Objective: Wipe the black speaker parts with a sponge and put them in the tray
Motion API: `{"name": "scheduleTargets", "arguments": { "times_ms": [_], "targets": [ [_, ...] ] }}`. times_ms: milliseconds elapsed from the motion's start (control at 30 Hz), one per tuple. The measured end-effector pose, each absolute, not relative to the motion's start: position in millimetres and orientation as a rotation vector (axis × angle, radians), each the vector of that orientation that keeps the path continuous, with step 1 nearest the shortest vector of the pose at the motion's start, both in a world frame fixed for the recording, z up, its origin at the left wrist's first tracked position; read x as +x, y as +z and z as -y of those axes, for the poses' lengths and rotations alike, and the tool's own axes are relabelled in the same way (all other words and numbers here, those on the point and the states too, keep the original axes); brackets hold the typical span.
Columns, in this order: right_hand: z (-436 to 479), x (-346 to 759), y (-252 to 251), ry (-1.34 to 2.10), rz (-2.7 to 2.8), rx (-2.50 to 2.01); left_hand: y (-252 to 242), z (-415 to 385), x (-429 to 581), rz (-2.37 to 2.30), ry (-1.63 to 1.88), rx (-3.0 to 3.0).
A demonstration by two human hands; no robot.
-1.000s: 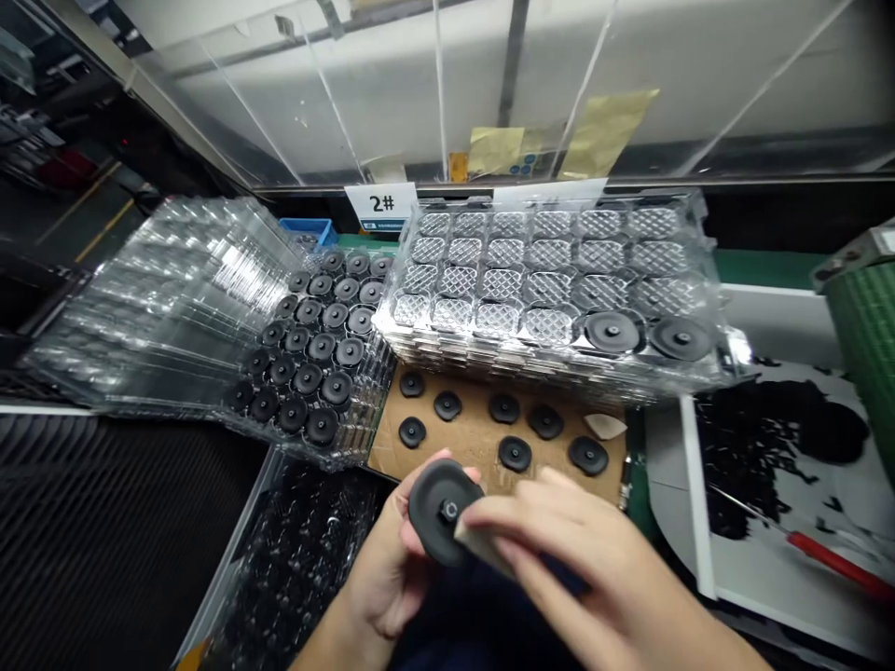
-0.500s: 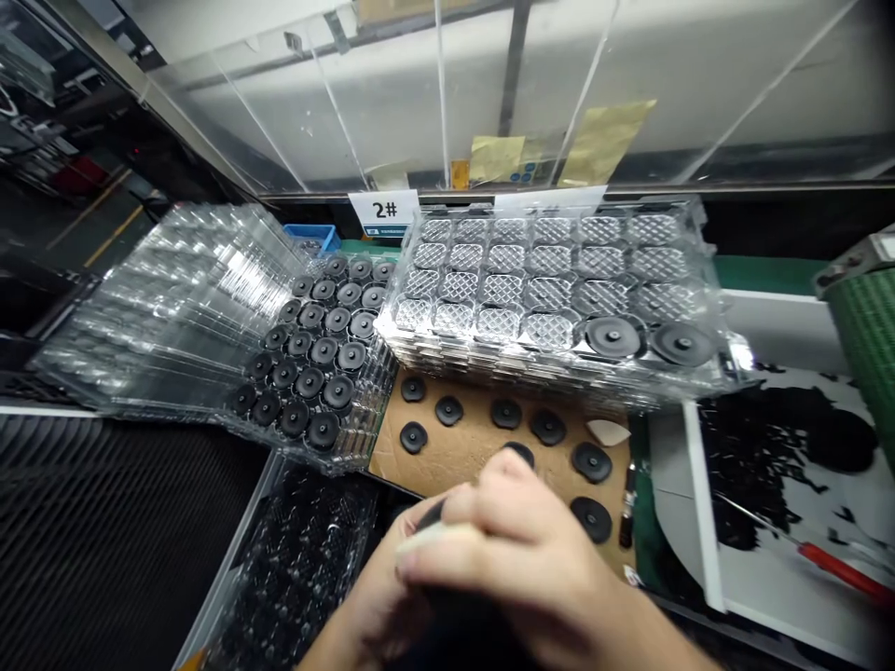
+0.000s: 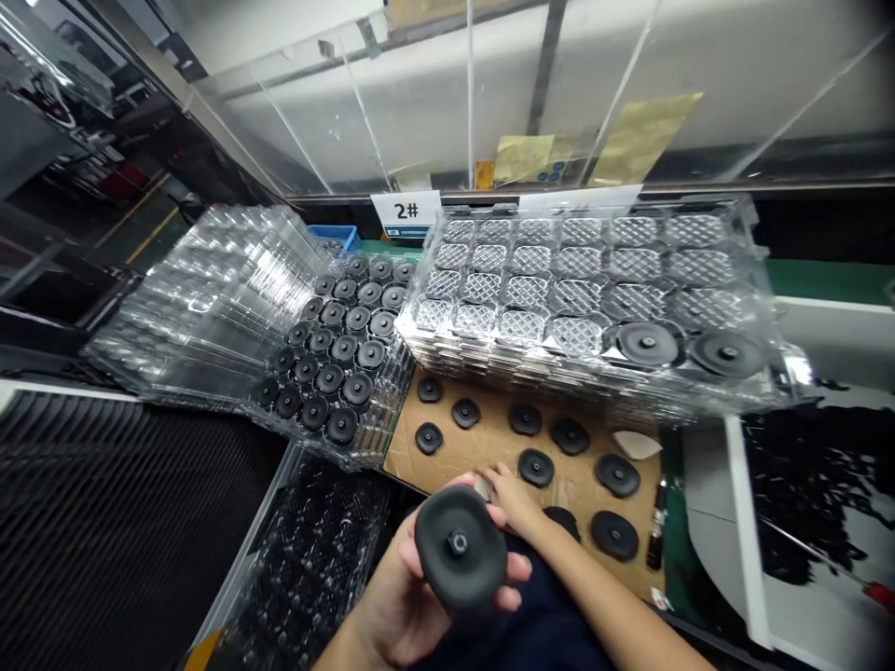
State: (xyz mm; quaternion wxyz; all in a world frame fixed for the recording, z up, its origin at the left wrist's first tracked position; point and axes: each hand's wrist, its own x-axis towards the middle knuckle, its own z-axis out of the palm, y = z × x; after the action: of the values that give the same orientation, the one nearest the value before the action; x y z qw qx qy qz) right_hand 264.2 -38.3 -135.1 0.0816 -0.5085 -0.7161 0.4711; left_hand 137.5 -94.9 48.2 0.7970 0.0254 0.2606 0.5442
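A round black rubber-like disc (image 3: 461, 550) with a raised centre stud sits in my left hand (image 3: 412, 596), its face turned up toward me. The fingers of that hand wrap round the disc's edge from below. Beyond it, my right hand (image 3: 514, 499) is low over a brown cardboard sheet (image 3: 447, 471), with fingers bent and partly hidden behind the disc. A small pale patch shows at its fingertips; I cannot make out what it is. Several similar discs lie loose on the cardboard, one of them (image 3: 535, 467) just beyond my right hand.
At the back is a stack of clear trays (image 3: 528, 291), two discs in its front row. Left of it, another tray (image 3: 381, 410) is filled with discs, beside fanned clear trays (image 3: 188, 308). A pale scrap (image 3: 638, 445) and pen (image 3: 657, 527) lie right; black scraps (image 3: 804, 475) fill a white bin.
My hands were together over the disc; now they are apart. The left hand shows the disc face up, and the right has moved away behind it. The view has shifted slightly left.
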Motion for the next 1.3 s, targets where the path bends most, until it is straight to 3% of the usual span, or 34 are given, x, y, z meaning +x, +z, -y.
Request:
{"name": "scheduleTargets", "arguments": {
  "times_ms": [167, 300, 500, 767, 900, 1000, 1133, 1300],
  "targets": [
    [29, 289, -105, 1.491, 2.019, -1.462, 42, 99, 132, -0.752, 1.187, 0.318],
    [41, 318, -59, 1.455, 1.828, -1.426, 39, 98, 132, -1.21, 1.145, 1.144],
    [71, 341, 4, 1.231, 1.527, -1.392, 40, 92, 142, -1.251, 0.926, 1.72],
    [53, 340, 60, 2.048, 1.377, -1.05, 37, 91, 141, -1.065, 0.847, 1.519],
    [53, 337, 63, 2.168, 1.291, -0.997, 45, 91, 141, -1.014, 0.7, 1.331],
    [59, 331, 54, 2.163, 0.916, -1.01, 45, 87, 143, -1.075, 0.63, 1.266],
    [73, 321, 31, 2.058, 0.312, -1.043, 32, 78, 148, -1.261, 0.582, 1.31],
    [88, 332, 1, 1.818, 0.13, -1.158, 25, 25, 160, -1.371, 0.646, 1.528]
  ]
}}
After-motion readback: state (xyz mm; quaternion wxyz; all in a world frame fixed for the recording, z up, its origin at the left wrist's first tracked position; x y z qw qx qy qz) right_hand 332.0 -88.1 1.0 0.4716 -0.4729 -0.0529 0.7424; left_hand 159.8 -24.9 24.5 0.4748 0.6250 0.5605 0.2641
